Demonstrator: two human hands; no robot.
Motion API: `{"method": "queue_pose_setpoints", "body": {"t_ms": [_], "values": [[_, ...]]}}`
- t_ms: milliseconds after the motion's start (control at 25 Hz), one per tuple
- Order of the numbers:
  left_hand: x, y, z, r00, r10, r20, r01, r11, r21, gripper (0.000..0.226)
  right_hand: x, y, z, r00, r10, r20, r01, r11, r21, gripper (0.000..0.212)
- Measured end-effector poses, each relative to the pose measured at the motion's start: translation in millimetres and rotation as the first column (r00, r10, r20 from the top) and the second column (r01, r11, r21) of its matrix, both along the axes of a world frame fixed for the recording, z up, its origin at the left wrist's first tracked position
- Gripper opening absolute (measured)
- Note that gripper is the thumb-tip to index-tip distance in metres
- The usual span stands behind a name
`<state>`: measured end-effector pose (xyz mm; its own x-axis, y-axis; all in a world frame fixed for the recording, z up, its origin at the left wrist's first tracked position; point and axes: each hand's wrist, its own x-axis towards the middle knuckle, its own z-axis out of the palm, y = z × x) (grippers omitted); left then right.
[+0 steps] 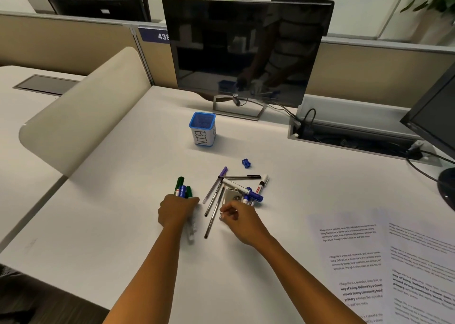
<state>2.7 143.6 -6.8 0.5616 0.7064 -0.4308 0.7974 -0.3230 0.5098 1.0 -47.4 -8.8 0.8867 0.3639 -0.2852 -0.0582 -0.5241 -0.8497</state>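
Observation:
My left hand point(176, 211) grips a bundle of markers point(182, 188), green and blue caps sticking out beyond the fingers and white barrels below the palm. My right hand point(240, 219) has curled fingers at the near end of a small silver metal item point(231, 195); whether it pinches it is unclear. A heap of pens and markers point(236, 188) lies just beyond: thin dark pens, a purple pen, a white marker with black cap point(263, 182), blue-capped markers point(253, 197). A blue mesh cup labelled BIN point(202, 129) stands upright farther back.
A small blue sharpener point(246, 163) lies beyond the heap. A dark monitor point(243, 50) stands at the back, a cable tray point(344, 136) to its right, another monitor point(435, 124) at the right edge. Printed sheets point(384, 262) lie near right. A beige divider point(81, 117) curves on the left.

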Motion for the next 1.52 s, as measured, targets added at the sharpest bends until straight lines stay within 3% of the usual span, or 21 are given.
{"method": "queue_pose_setpoints", "body": {"t_ms": [320,600,720,800,880,1000,1160,1280,1360,1520], "values": [[-11,7,-13,0.997,-0.03,0.073,0.025,0.997,0.068,0.035,-9,20,-8,0.994,0.026,0.106,-0.029,0.999,0.026,0.014],[-13,16,-14,0.995,0.042,0.095,-0.024,0.983,-0.18,0.048,-16,38,-9,0.986,0.02,0.167,-0.035,0.996,0.083,0.017],[-22,13,-12,0.95,0.09,0.3,0.023,0.935,-0.355,0.042,-16,46,-10,0.998,0.033,0.05,-0.04,0.99,0.139,0.05],[-28,4,-2,0.895,0.097,0.436,0.09,0.916,-0.39,0.026,-13,51,-12,0.993,0.112,-0.039,-0.106,0.986,0.127,0.076],[-31,-8,12,0.836,0.134,0.532,0.119,0.902,-0.414,0.027,-11,61,-13,0.978,0.199,-0.06,-0.188,0.97,0.157,0.085],[-34,-17,25,0.757,0.137,0.639,0.108,0.938,-0.329,0.025,-6,80,-11,0.973,0.225,-0.057,-0.2,0.936,0.29,0.078],[-38,-19,28,0.69,0.135,0.711,0.101,0.955,-0.279,0.023,-1,97,-5,0.978,0.174,0.112,-0.196,0.954,0.228,0.03],[-39,-20,26,0.662,0.145,0.735,0.062,0.967,-0.247,0.024,-2,109,-9,0.987,0.067,0.143,-0.109,0.945,0.309,0.007],[-39,-21,24,0.642,0.107,0.759,0.063,0.98,-0.191,0.024,-1,112,-9,0.996,0.03,0.087,-0.063,0.908,0.415,0.015],[-41,-17,21,0.598,0.021,0.802,0.091,0.991,-0.094,0.053,3,116,-14,0.999,0.029,0.032,-0.041,0.866,0.498,0.018]]}}
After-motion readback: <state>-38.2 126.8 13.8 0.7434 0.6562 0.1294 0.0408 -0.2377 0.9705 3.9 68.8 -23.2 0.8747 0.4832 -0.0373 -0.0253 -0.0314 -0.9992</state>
